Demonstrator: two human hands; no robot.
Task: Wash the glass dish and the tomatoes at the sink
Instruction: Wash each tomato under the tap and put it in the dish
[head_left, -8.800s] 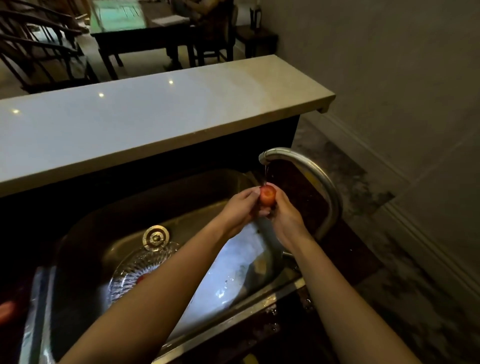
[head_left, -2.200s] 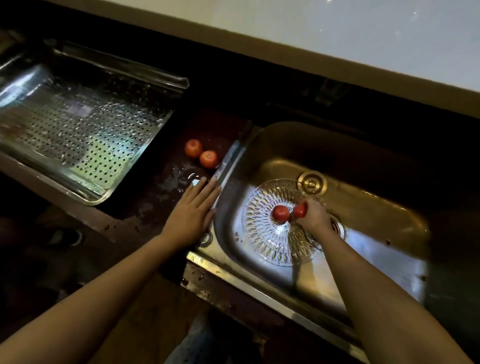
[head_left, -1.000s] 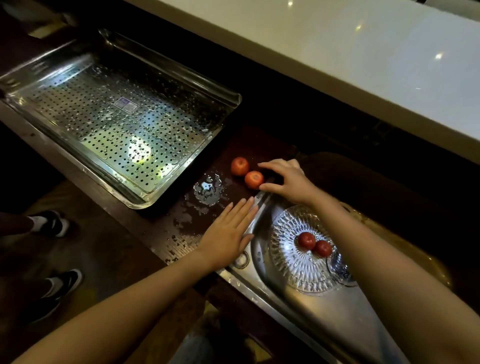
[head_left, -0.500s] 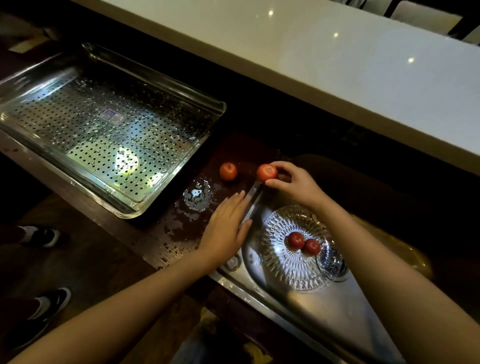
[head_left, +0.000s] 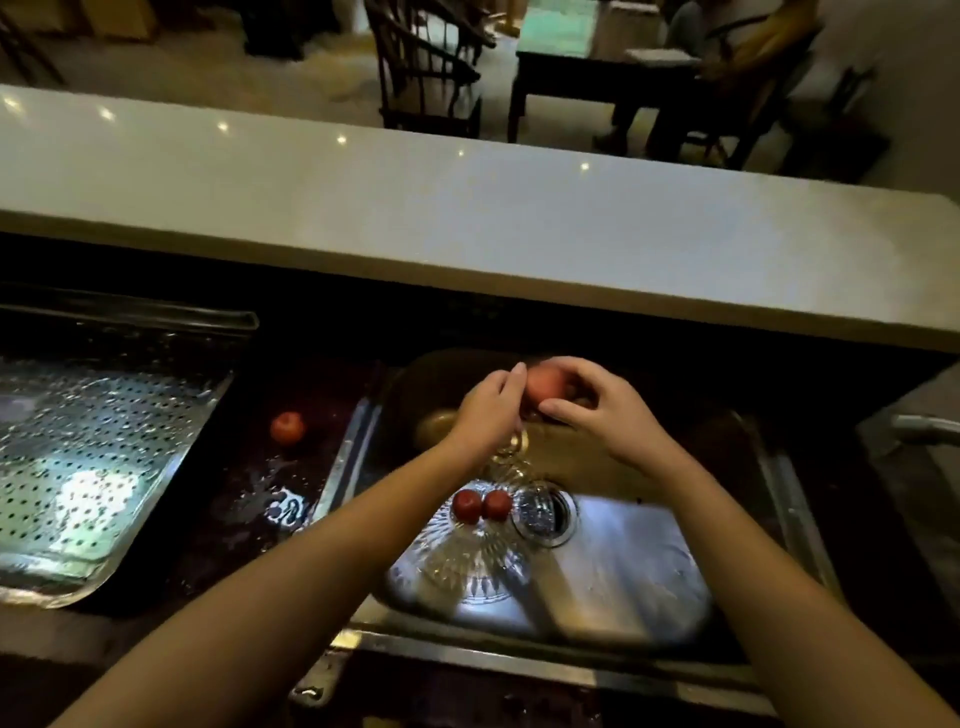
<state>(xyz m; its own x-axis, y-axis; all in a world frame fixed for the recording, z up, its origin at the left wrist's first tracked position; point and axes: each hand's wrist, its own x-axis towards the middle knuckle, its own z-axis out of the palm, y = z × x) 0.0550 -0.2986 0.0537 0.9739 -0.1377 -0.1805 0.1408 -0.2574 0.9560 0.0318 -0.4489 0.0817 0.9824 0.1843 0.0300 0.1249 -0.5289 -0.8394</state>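
Note:
Over the steel sink (head_left: 644, 587) I hold one red tomato (head_left: 543, 387) between both hands. My right hand (head_left: 597, 405) grips it from the right and my left hand (head_left: 491, 410) touches it from the left. Below them a cut-glass dish (head_left: 467, 566) lies on the sink floor with two tomatoes (head_left: 480, 505) in it, partly hidden by my left forearm. Another tomato (head_left: 287, 427) rests on the wet dark counter left of the sink.
A perforated steel tray (head_left: 98, 457) sits at the left. The drain strainer (head_left: 543, 512) lies beside the dish. The tap spout (head_left: 927, 428) shows at the far right edge. A pale raised bar counter (head_left: 467, 218) runs behind the sink, with chairs and a table beyond.
My right hand lifted one tomato from the counter and carried it over the sink. My left hand left the sink edge and joined it. The view tilted up.

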